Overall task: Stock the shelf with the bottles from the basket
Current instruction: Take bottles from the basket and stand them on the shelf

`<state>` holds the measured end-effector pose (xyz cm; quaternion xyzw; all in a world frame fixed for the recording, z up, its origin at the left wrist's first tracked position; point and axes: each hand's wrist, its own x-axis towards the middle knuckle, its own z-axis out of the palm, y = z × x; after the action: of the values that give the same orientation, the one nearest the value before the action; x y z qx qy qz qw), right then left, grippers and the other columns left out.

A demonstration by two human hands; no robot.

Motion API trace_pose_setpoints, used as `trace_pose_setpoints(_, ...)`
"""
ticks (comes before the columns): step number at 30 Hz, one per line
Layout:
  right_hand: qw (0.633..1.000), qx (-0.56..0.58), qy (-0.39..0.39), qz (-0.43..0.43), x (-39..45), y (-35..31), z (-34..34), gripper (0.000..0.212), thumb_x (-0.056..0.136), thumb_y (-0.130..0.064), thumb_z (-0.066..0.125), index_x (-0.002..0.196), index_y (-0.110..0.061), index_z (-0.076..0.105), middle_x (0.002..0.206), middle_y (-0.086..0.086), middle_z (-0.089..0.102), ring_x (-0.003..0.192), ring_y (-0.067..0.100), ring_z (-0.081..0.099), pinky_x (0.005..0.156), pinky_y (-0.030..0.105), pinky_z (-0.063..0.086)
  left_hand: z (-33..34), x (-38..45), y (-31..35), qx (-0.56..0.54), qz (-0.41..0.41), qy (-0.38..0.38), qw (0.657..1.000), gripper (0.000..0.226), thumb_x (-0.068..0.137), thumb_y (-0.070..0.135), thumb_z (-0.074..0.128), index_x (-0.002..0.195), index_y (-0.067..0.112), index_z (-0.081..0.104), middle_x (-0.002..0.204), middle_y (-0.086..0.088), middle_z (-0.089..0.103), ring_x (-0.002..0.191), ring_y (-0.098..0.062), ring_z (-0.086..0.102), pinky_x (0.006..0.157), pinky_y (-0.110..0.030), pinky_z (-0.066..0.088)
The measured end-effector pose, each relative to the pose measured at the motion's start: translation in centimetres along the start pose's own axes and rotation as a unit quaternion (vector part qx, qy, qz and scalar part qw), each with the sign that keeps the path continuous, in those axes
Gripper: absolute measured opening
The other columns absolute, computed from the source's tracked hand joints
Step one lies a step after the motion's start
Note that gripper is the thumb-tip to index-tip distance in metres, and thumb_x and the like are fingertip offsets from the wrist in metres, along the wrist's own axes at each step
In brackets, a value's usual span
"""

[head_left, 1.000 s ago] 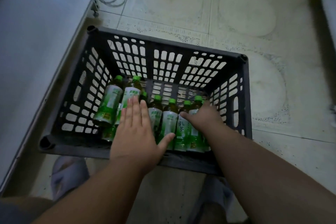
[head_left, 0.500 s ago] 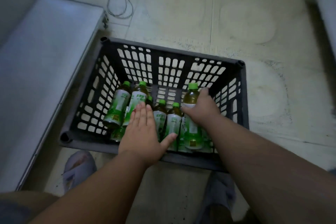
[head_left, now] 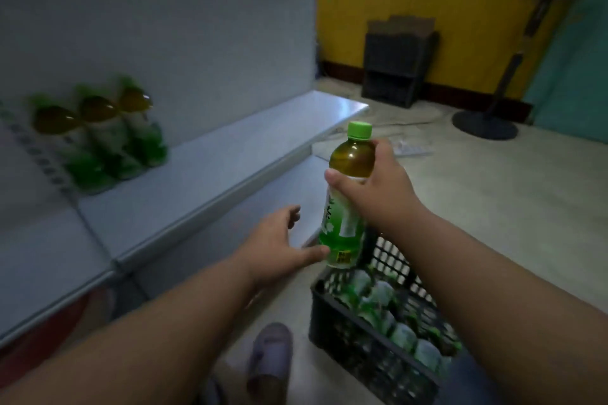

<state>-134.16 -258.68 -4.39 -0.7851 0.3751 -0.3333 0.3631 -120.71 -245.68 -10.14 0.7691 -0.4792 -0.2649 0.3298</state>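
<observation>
My right hand [head_left: 381,187] grips a green-capped tea bottle [head_left: 345,204] upright by its upper body, lifted above the black basket [head_left: 332,316]. My left hand [head_left: 276,246] is spread open just left of the bottle's base, its thumb touching the bottle's bottom edge. Several more bottles [head_left: 391,319] lie in the basket at lower right. Three tea bottles [head_left: 108,138] stand at the back of the white shelf [head_left: 210,171] on the left.
A lower white shelf board [head_left: 283,204] runs under the upper one. My slippered foot [head_left: 269,355] is on the floor beside the basket. A dark crate with cardboard [head_left: 394,66] stands against the yellow wall, and a fan base [head_left: 483,125] sits on the floor at right.
My right hand has lifted a bottle out of the basket and raised it. My left hand left the basket and now touches the bottle's base. My view swung up towards the shelf.
</observation>
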Motion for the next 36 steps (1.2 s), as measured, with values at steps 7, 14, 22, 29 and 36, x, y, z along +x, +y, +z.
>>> trace_pose_setpoints(7, 0.991, 0.064, -0.08, -0.092, 2.1, -10.7, 8.2, 0.067, 0.078, -0.045, 0.079, 0.128, -0.03, 0.038, 0.116, -0.008, 0.051, 0.104, 0.013, 0.054, 0.086, 0.032, 0.049, -10.4, -2.8, -3.9, 0.009, -0.033, 0.126, 0.991, 0.096, 0.075, 0.06, 0.074, 0.152, 0.022, 0.032, 0.151, 0.0, 0.043, 0.133, -0.015, 0.045, 0.107, -0.035, 0.041)
trace_pose_setpoints(14, 0.974, 0.057, -0.144, -0.166, 9.3, -10.7, 18.6, 0.064, 0.073, -0.047, 0.082, 0.114, -0.037, 0.035, 0.099, -0.018, 0.053, 0.084, -0.001, 0.054, 0.072, 0.014, 0.041, -14.2, 4.7, -11.8, 0.032, -0.089, 0.177, 0.98, 0.115, 0.052, 0.094, 0.056, 0.147, 0.031, 0.04, 0.149, 0.01, 0.045, 0.131, -0.01, 0.044, 0.109, -0.04, 0.041)
trace_pose_setpoints(22, 0.972, 0.089, -0.169, -0.138, 19.1, -9.2, 26.7, 0.063, 0.073, -0.04, 0.083, 0.117, -0.035, 0.039, 0.102, -0.014, 0.059, 0.091, 0.009, 0.061, 0.076, 0.033, 0.055, -17.0, 13.8, -17.9, 0.058, -0.167, 0.174, 0.969, 0.112, 0.063, 0.084, 0.065, 0.152, 0.024, 0.033, 0.157, 0.006, 0.033, 0.143, -0.015, 0.031, 0.119, -0.039, 0.026)
trace_pose_setpoints(29, 0.97, 0.075, -0.191, -0.129, 23.8, -8.2, 30.2, 0.071, 0.071, -0.04, 0.085, 0.128, -0.03, 0.044, 0.108, -0.011, 0.061, 0.097, 0.011, 0.061, 0.082, 0.038, 0.057, -14.7, 16.7, -19.2, 0.259, -0.216, 0.178, 0.925, 0.107, 0.084, 0.08, 0.037, 0.158, 0.011, 0.0, 0.166, -0.008, -0.004, 0.152, -0.021, -0.004, 0.122, -0.036, -0.005)
trace_pose_setpoints(36, 0.964, -0.042, -0.229, -0.128, 23.2, -4.8, 31.8, 0.056, 0.078, -0.037, 0.079, 0.125, -0.021, 0.052, 0.111, -0.006, 0.049, 0.1, 0.014, 0.053, 0.092, 0.039, 0.054, -14.4, 17.0, -19.7, 0.291, -0.262, 0.141, 0.909, 0.114, 0.078, 0.088, 0.022, 0.156, 0.013, -0.012, 0.163, -0.007, -0.023, 0.149, -0.02, -0.024, 0.122, -0.04, -0.008)
